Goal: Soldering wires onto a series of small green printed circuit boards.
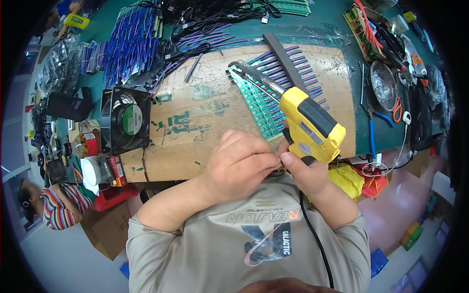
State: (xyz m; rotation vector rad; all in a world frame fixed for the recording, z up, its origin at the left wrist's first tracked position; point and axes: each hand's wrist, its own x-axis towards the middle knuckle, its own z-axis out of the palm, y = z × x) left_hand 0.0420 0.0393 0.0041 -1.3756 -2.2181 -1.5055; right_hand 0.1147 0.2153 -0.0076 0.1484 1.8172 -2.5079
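Note:
My right hand (309, 172) is wrapped round the handle of a yellow and black soldering gun (312, 127). The gun's metal tip points up and left, above a green circuit board panel (259, 108). My left hand (242, 163) is closed, its fingertips pinched together beside my right thumb; whatever they hold is hidden. Several striped ribbon wires (305, 73) run from the panel to the right. Across these wires lies a long dark bar (285, 61). Both hands are close to my body at the near edge of the brown work board (195, 117).
A black fan (126, 118) stands left of the work board. Wire bundles (129, 51) and black cables (195, 14) lie at the back. On the right are a round metal dish (383, 85), blue-handled pliers (378, 122) and orange-handled scissors (397, 110). Another person (61, 205) is at far left.

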